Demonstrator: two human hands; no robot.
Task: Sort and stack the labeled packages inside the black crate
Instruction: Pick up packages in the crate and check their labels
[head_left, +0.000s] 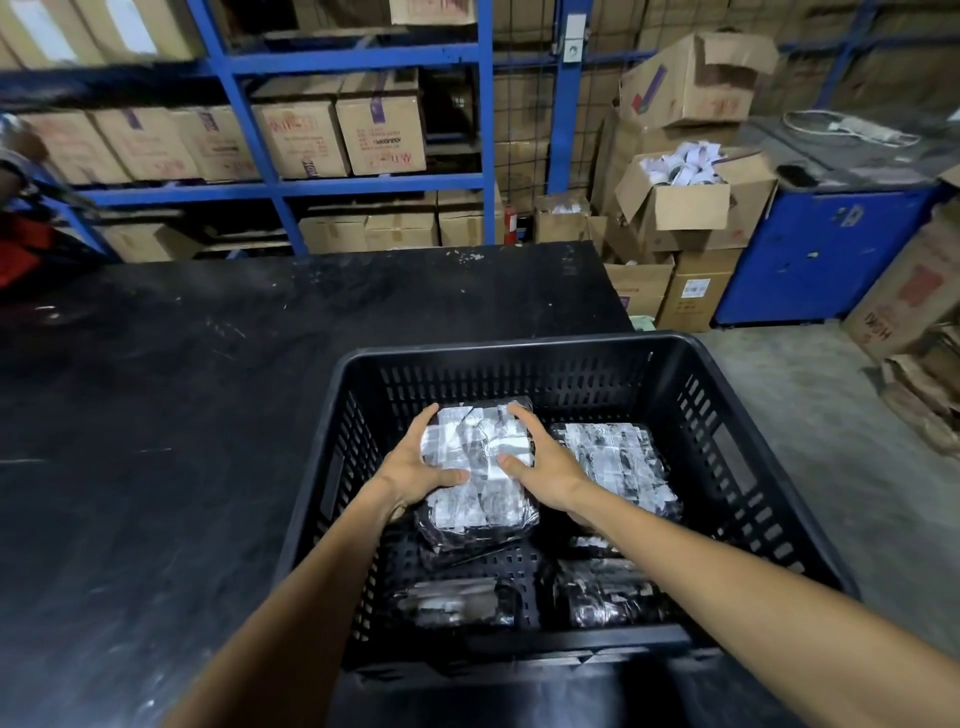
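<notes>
A black slotted plastic crate (737, 395) stands in front of me, at the right end of a black table. Inside it, a stack of black-wrapped packages with white labels (480, 499) fills the far left part. My left hand (415, 467) grips the stack's left side and my right hand (545, 467) grips its right side, thumbs on top of it. A second labeled stack (618, 462) lies to the right of it. Two more dark packages lie on the crate floor near me, one at the left (457, 603) and one at the right (608, 597).
The black table (182, 415) stretches to the left and beyond the crate. Blue shelving (358, 182) full of cardboard boxes stands behind it. Open cartons (680, 202) and a blue cabinet (826, 254) stand at the right on a concrete floor (831, 447).
</notes>
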